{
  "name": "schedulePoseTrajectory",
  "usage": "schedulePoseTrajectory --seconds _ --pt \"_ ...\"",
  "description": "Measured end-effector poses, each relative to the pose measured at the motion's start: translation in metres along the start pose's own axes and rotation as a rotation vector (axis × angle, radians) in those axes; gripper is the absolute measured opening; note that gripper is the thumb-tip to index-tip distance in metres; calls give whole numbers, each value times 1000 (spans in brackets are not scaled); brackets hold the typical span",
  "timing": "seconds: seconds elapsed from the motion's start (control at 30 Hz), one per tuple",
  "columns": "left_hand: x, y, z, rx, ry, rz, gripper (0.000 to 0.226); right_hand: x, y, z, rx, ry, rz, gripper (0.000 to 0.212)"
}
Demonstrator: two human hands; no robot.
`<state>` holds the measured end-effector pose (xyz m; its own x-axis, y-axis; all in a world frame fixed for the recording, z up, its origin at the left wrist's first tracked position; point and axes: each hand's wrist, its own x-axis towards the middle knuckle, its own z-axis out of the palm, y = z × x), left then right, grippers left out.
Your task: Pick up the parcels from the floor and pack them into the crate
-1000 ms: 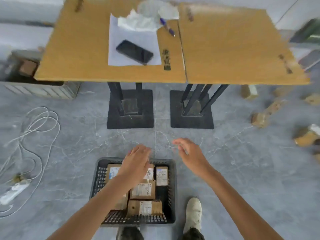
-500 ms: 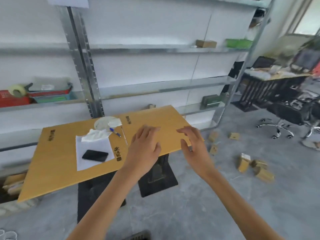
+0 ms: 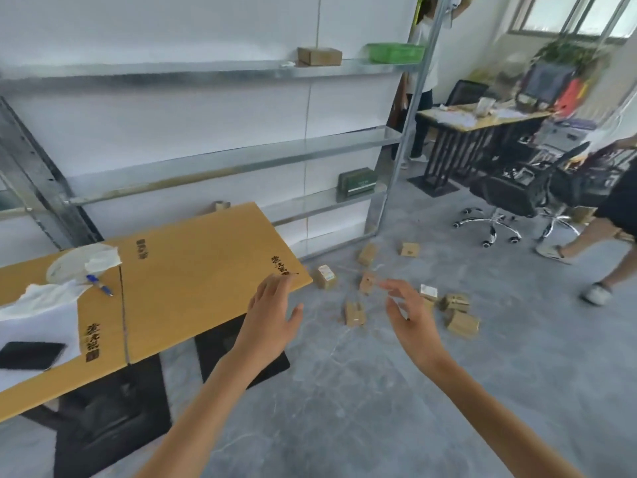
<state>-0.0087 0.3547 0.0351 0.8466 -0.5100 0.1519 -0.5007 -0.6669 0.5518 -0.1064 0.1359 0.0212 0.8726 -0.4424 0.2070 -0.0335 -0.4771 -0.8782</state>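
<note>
**Gaze lifts from the crate to the scattered parcels**

A second ago the view looked straight down at a black plastic mesh crate by the person's feet, with several parcels already in it. Now the head has come up and turned right, and the crate is out of view (presumably below the frame, near the feet). That reads as one drop-off finished and the next fetch beginning.

Both hands are empty. The left hand is held flat with its fingers straight and together. The right hand is spread, its fingers loosely bent toward the floor, and it holds nothing.

Ahead lie the small brown cardboard parcels — about seven show, loosely scattered, some bearing white labels. Several lie near the right hand's line of reach, but neither hand touches one yet.

They lie on a grey marbled floor. To the left is a yellow-brown wooden table top carrying a black phone, white paper and a blue pen. Behind it stands a galvanised metal shelving rack, which is mostly bare. Further right are black office chairs and a cluttered desk — and another person's legs at the frame's right edge, worth minding during the next walk over.
</note>
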Motion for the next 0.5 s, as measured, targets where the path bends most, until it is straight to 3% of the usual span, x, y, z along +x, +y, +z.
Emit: schedulePoseTrajectory --seconds 0.23,0.5 --pt "61 38 40 -73 10 -43 48 48 54 -89 79 120 119 24" --pt "120 19 51 -53 1 -82 48 93 100 -121 127 225 222 23"
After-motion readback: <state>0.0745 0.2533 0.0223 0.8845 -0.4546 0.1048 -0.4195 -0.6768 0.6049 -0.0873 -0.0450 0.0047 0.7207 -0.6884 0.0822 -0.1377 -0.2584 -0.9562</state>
